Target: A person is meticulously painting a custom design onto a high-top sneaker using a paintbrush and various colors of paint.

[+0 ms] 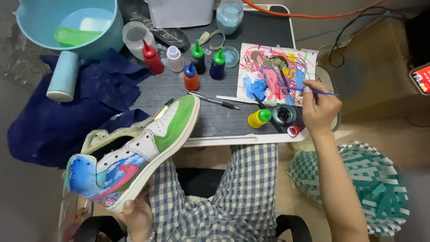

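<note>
From the head camera, the left hand [136, 215] at seven o'clock was clamped under the heel of a painted high-top sneaker [134, 152], tilting its side up for work, toe resting on the surface [215, 121]. The right hand [319, 107] at three o'clock pinched a thin paintbrush [329, 93] over the paint-smeared paper palette [273, 74], near the yellow paint bottle [259, 118].

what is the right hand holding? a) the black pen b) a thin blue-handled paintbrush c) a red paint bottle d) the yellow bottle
b: the right hand grips a thin blue-handled paintbrush with its tip over the paint-smeared paper palette, while the black pen and the yellow bottle lie untouched on the table.
</note>
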